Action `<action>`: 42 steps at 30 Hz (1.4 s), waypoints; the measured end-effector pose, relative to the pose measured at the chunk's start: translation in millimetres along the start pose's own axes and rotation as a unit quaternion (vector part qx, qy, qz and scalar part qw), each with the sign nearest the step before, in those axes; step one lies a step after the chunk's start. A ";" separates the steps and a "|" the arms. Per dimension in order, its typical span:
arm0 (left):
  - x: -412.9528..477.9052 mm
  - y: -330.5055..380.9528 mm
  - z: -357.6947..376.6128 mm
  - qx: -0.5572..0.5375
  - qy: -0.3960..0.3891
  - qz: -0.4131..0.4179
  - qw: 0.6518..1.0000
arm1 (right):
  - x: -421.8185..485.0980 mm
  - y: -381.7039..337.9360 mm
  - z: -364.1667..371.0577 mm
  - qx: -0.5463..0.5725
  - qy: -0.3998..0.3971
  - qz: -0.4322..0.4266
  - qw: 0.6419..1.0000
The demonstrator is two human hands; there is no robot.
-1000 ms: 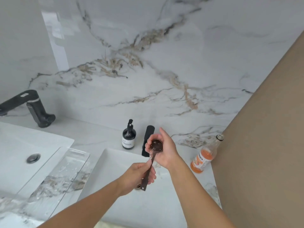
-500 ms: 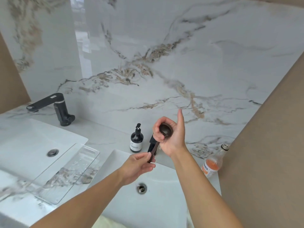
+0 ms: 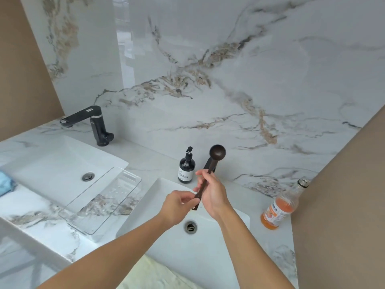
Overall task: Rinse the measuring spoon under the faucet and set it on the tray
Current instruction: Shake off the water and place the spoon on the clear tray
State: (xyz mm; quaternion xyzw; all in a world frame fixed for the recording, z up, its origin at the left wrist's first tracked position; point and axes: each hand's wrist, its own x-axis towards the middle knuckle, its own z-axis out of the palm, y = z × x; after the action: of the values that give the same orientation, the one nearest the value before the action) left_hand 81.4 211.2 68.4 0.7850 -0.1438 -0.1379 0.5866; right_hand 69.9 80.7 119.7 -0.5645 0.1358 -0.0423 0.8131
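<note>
right hand (image 3: 212, 191) slid off bowl | measuring spoon (image 3: 216, 153) above grip

The dark brown measuring spoon (image 3: 210, 171) stands nearly upright over the right basin, round bowl at 12 o'clock, handle tip at 6. The clear tray (image 3: 100, 198) bridges the left basin's rim at its 9 o'clock, and the black faucet (image 3: 207, 163) stands just behind the spoon.

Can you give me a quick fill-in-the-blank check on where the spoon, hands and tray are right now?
1. The measuring spoon is held with its bowl pointing ____.
2. The clear tray lies to the ____ of the sink under the hands.
3. The right hand grips the spoon's ____, with the left hand at its lower end.
4. The bottle with orange liquid has no ____.

Missing words: up; left; handle; cap
</note>
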 end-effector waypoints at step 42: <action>85.8 -161.1 -313.2 0.262 -0.367 -0.329 0.830 | 119.3 192.9 251.4 -0.183 0.102 0.322 0.923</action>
State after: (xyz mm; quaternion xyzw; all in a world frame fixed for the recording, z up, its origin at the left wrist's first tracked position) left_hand 291.4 497.5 -4.7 0.8019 -0.1125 -0.5575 0.1832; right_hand 235.7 351.3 1.6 -0.6217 0.3978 0.1896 0.6475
